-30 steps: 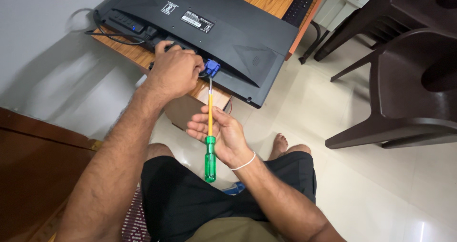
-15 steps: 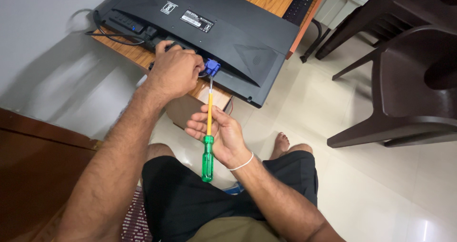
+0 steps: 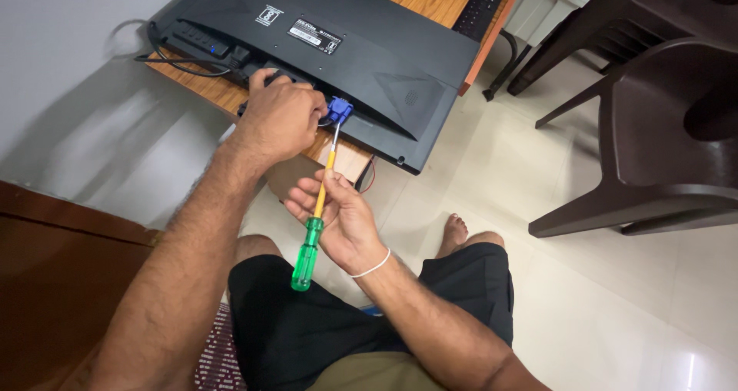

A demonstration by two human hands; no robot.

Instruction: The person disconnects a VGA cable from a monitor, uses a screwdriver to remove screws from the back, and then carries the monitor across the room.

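Head view: seated person seen from above, knees at lower centre of the frame, a desk edge at upper centre.
Cables, upper left: black cables (image 3: 181,64) run along the wooden desk (image 3: 204,91) into the rear of the monitor.
Left hand (image 3: 280,118), centre left: closed over the cable end at the monitor's lower edge, fingers curled tight, touching the blue connector.
Monitor (image 3: 354,60), upper centre: black, lying face down on the desk, its back panel up and overhanging the desk edge.
Blue connector (image 3: 340,110), centre: seated in the port on the monitor's back, just beside the left knuckles.
Screwdriver (image 3: 315,222), centre: green handle, yellow shank, metal tip set against the blue connector.
Right hand (image 3: 338,218), centre: pinches the shank between thumb and fingertips; the handle hangs free below the palm.
Step in hand, as judged: working a connector screw with the tip.
Next move, as judged: calls for a straight tip and a steady left hand.
Containers: none visible.
Chair (image 3: 653,114), right: dark plastic, well apart on the pale tiled floor (image 3: 600,306).
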